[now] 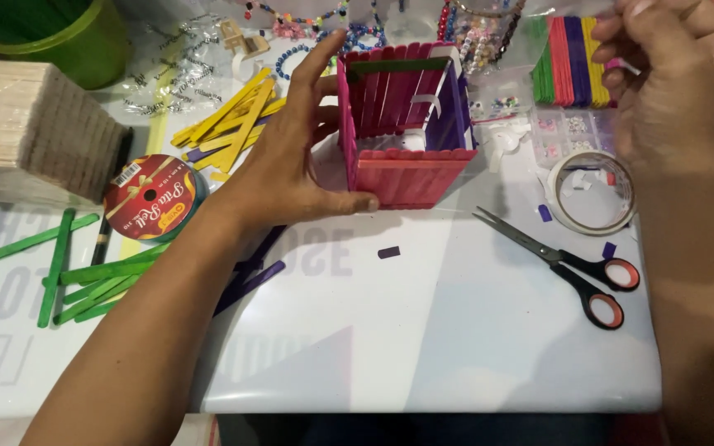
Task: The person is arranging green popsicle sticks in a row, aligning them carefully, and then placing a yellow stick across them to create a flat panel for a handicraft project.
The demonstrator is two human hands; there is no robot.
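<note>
Head view, one frame. Left hand [291,157] sits at centre frame, fingers spread wide, thumb laid along the lower front edge and fingertips reaching the upper rear corner of a small open-topped craft-stick box [406,132]; hand grips its left wall from outside. Box stands upright on the white table [423,330], centre top of frame: pink and red stick walls, purple wall on the right side, white tape strips visible inside. Right hand [679,74] in upper right of frame, raised above the table, fingers curled together near a small pale scrap at its fingertips; cannot tell whether it is pinched. Just below that hand lies a roll of clear tape [592,192]. Scissors [568,264], black with red-lined handles, lie lower right of the box, blades pointing toward it, apart from it. Stack of coloured sticks [568,62] at upper right, behind the right hand. Loose yellow sticks [229,120] left of the box; green sticks [68,268] at left edge; ribbon spool [152,196] between them; bundle of plain wooden sticks [30,132] upper left.
</note>
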